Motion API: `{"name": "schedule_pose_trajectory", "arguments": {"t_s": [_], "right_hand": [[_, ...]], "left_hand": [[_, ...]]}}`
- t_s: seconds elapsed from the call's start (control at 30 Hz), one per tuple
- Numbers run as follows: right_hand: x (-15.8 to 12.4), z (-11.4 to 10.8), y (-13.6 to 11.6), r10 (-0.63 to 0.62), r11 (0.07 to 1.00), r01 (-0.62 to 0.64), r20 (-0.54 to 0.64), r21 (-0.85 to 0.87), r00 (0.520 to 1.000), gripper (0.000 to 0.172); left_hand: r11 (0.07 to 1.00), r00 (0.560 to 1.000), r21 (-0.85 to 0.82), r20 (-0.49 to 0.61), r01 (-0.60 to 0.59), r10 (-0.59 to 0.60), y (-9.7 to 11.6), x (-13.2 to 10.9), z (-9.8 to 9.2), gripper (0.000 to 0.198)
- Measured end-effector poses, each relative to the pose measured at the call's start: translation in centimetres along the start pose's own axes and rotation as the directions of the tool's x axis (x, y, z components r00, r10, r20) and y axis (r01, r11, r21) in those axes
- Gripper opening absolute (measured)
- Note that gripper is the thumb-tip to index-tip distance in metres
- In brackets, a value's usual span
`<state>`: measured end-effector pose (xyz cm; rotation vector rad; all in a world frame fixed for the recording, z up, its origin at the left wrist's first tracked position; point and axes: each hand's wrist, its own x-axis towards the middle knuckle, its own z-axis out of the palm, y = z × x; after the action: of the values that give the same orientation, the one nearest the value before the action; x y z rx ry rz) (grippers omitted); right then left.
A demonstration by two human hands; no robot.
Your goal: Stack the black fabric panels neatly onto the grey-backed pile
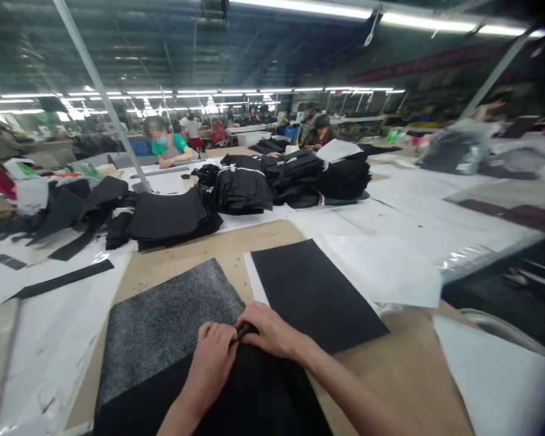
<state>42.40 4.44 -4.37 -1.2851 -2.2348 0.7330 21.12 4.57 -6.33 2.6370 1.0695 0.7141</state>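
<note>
My left hand (pixel 212 358) and my right hand (pixel 269 330) meet near the middle of the bottom half of the view. Between them the fingers of both are closed on a bunched edge of a black fabric piece (pixel 240 396). The piece spreads toward me under my wrists and runs out of the view at the bottom. Beyond it lies a grey speckled fabric surface (pixel 163 324); whether this is the same piece's other face I cannot tell. To the right of my hands a flat black sheet (pixel 315 293) rests partly over a white one.
Brown board (pixel 381 375) covers the near table. Stacked black cut pieces (pixel 172 215) and tied black bundles (pixel 295 175) stand across the middle. Dark scraps (pixel 72 206) lie left, white paper (pixel 386 266) right. A slanted pole (pixel 100 91) rises at left. A person in green (pixel 168 145) sits beyond.
</note>
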Motion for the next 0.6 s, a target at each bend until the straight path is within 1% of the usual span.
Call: {"name": "schedule_pose_trajectory", "arguments": {"t_s": [0.07,0.1,0.2,0.27,0.33,0.4,0.43,0.5,0.57,0.6], "right_hand": [[0.2,0.2,0.4,0.076,0.997,-0.076,0.019,0.018,0.997,0.015],[0.2,0.3,0.6,0.099,0.995,-0.100,0.020,0.025,0.995,0.014],[0.3,0.7,0.9,0.100,0.993,-0.100,-0.004,0.055,0.995,0.011],[0.3,0.9,1.0,0.093,0.993,-0.091,-0.016,0.080,0.996,0.010],[0.3,0.9,1.0,0.104,0.991,-0.102,-0.021,0.088,0.994,0.010],[0.2,0.9,1.1,0.110,0.990,-0.109,-0.012,0.087,0.994,0.010],[0.2,0.9,1.2,0.109,0.990,-0.107,-0.007,0.090,0.994,0.011],[0.3,0.9,1.3,0.097,0.990,-0.096,-0.001,0.104,0.995,0.012],[0.3,1.0,1.4,0.086,0.990,-0.085,-0.004,0.110,0.996,0.013],[0.3,1.0,1.5,0.080,0.991,-0.079,-0.009,0.108,0.997,0.013]], "left_hand": [[0.999,0.999,-0.038,-0.020,0.024,-0.025,-0.4,-0.1,0.0,0.017],[0.998,0.999,-0.049,-0.030,0.031,-0.032,-0.5,-0.1,-0.1,0.023],[0.999,0.999,-0.027,-0.030,0.029,-0.029,-1.4,-0.5,-1.1,0.039],[1.000,1.000,0.017,0.000,0.017,-0.017,-2.4,-1.3,-2.5,0.036],[0.998,1.000,0.070,0.026,0.005,-0.007,-3.9,-2.7,-4.3,0.024],[0.991,1.000,0.133,0.019,-0.009,0.007,-6.1,-4.9,-6.3,0.013],[0.986,1.000,0.167,0.002,-0.014,0.014,-7.4,-6.3,-7.4,0.011],[0.971,0.999,0.237,-0.045,-0.019,0.030,-10.1,-9.6,-9.6,0.016],[0.950,0.997,0.310,-0.072,0.027,-0.005,-12.5,-13.3,-12.0,0.020],[0.937,0.995,0.342,-0.087,0.068,-0.041,-13.4,-15.0,-13.1,0.022]]}}
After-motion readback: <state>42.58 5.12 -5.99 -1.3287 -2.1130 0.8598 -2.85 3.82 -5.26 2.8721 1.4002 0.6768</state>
